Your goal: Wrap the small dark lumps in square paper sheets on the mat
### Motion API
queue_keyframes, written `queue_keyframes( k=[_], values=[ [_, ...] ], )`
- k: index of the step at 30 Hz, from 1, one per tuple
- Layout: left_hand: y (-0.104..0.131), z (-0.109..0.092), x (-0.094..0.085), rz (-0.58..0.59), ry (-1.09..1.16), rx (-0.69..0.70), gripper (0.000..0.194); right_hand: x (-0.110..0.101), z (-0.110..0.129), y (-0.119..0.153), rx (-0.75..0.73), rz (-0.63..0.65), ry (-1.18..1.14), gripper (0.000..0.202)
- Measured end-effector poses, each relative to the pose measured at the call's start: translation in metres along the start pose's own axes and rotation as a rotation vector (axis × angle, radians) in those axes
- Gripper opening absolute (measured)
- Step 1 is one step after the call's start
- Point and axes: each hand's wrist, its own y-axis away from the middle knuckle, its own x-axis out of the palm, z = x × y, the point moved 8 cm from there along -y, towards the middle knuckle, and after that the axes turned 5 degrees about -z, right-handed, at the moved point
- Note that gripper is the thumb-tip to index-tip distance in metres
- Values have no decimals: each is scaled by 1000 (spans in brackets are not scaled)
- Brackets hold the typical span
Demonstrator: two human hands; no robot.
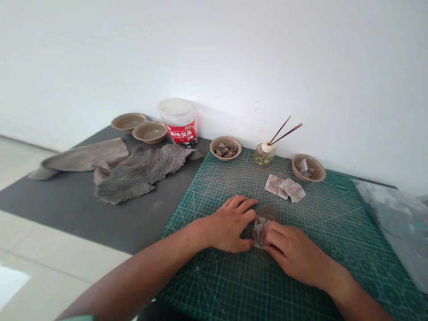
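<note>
A small stained whitish piece [259,232] lies on the green cutting mat [227,285]. My left hand [232,225] rests on the mat with its fingers spread, the thumb and a fingertip at the left edge of that piece. From the right, my right hand [289,249] has its fingers curled together on the same piece, covering its right part. Beyond the hands lie two more brown-stained pieces [276,186], slightly overlapping. What is under my right fingertips is hidden.
Behind are a bowl of stones [225,148], a reed diffuser [264,154] and a bowl with stones and a whitish piece [308,168]. Grey cloths [143,171], two bowls [150,132] and a tub [179,122] stand left; plastic bags [397,223] lie right.
</note>
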Motion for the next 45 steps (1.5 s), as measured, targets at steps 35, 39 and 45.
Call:
queue_keyframes(
  k=[35,39,45],
  values=[
    [1,0,-1,-5,22,-21,53,-11,-17,-2,122,-118,87,14],
    [1,0,-1,-3,26,-18,52,3,-2,1,-28,24,7,10],
    [1,0,-2,-2,33,-23,52,-9,-16,2,117,-115,47,11]
  ],
)
